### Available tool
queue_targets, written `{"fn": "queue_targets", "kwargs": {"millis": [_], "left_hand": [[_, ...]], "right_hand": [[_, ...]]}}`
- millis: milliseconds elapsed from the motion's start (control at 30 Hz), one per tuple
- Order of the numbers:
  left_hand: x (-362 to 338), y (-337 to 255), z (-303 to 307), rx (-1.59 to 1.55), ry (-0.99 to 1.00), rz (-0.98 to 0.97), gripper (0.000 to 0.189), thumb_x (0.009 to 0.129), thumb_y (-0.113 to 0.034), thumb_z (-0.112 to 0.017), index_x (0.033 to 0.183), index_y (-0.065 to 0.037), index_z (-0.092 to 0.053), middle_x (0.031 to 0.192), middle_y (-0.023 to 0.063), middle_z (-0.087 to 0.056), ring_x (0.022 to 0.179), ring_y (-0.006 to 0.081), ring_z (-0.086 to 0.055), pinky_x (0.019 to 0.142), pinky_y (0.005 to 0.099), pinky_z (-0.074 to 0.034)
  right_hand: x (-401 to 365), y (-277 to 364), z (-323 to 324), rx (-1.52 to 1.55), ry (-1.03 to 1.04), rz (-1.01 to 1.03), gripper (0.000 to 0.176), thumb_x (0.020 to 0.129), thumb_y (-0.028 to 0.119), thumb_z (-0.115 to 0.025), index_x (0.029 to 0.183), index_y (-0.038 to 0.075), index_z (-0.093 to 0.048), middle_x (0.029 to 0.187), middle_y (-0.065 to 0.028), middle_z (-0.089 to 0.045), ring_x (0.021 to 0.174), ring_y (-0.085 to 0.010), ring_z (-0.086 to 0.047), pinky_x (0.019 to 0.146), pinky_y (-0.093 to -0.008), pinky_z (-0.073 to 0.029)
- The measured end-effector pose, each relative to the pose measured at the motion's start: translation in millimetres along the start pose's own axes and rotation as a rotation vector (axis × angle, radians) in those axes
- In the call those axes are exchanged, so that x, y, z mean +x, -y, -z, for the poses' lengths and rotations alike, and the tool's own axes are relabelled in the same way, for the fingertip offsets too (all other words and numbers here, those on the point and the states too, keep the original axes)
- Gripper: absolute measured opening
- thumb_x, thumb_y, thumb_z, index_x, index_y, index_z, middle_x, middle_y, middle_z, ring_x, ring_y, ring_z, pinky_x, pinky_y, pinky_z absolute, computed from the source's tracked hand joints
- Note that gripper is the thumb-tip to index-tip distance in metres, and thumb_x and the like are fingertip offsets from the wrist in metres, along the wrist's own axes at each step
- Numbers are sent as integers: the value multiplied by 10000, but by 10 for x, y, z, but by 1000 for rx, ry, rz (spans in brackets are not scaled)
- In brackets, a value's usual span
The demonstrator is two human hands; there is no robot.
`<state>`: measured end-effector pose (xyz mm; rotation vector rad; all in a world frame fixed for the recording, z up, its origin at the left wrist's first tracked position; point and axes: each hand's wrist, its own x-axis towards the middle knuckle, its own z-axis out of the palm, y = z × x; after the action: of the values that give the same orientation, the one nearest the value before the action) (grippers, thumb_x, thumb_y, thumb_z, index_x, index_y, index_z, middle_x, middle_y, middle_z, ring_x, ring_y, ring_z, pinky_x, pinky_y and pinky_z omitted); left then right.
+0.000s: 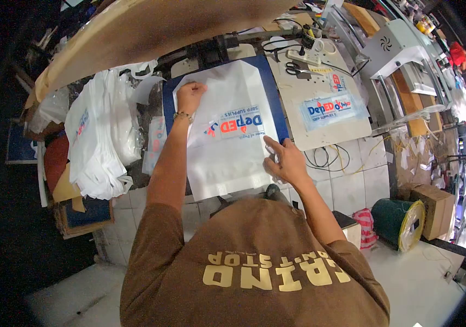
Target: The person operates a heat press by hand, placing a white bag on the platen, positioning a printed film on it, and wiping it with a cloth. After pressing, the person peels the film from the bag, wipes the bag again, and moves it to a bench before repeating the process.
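Note:
A white bag (pixel 227 158) lies flat on a dark blue board (pixel 274 98), with DepED lettering (pixel 235 124) in red and blue across its middle. My left hand (pixel 190 97) is over the bag's upper left part, its fingers closed together; whatever they pinch is too small to make out. At the bag's right edge, my right hand (pixel 287 161) has thumb and fingers apart, fingertips touching the bag and the board's rim.
White bags (pixel 99 131) are heaped at the left beside clear plastic. To the right, a pale board (pixel 320 82) carries a printed DepED film (pixel 328 110), black scissors (pixel 297 68) and a power strip (pixel 305 56). A white machine (pixel 391 49) stands upper right; a green bin (pixel 396 222) lower right.

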<state>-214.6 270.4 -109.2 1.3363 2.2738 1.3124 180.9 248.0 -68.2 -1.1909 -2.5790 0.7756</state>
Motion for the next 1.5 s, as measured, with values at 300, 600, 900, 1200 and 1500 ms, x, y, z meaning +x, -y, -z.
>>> {"fn": "queue_targets", "kwargs": {"millis": [300, 600, 900, 1200, 1500], "left_hand": [[-396, -560, 105, -536, 520, 239, 294, 999, -308, -690, 1003, -24, -768, 926, 20, -754, 781, 99, -679, 670, 240, -513], [-890, -499, 451, 287, 307, -248, 144, 779, -59, -785, 921, -44, -771, 998, 112, -666, 1050, 317, -608, 932, 403, -503], [-1248, -526, 323, 215, 158, -332, 119, 788, -108, -805, 888, -46, -781, 930, 88, -667, 972, 304, -625, 874, 402, -510], [-1666, -939, 424, -231, 130, -222, 250, 814, -81, -774, 1064, -76, -756, 1082, 137, -722, 1083, 348, -660, 956, 406, -525], [-1461, -488, 315, 102, 31, -337, 249, 800, -39, -741, 1049, -53, -747, 1071, 181, -659, 1057, 359, -622, 931, 446, -493]], "right_hand": [[-30, 4, -3, 16, -1, -10, 654, 805, 301, -749, 1438, 269, -587, 998, -162, -567, 929, -362, -633, 779, -474, -544], [-40, -13, -24, 16, -13, 20, 647, 805, 310, -762, 1428, 257, -598, 966, -164, -571, 913, -362, -631, 771, -474, -534], [167, 125, 224, -19, 144, 13, 606, 834, 372, -776, 1384, 170, -618, 982, -205, -640, 937, -372, -664, 801, -474, -542], [617, 1011, -237, 1276, 128, -150, 691, 957, 508, -676, 1381, -24, -556, 1410, -258, -558, 1328, -380, -527, 1093, -403, -425], [1012, 714, -714, 146, -254, 518, 539, 787, 284, -764, 1244, 33, -628, 1365, -177, -559, 1234, -408, -514, 1028, -523, -415]]}}
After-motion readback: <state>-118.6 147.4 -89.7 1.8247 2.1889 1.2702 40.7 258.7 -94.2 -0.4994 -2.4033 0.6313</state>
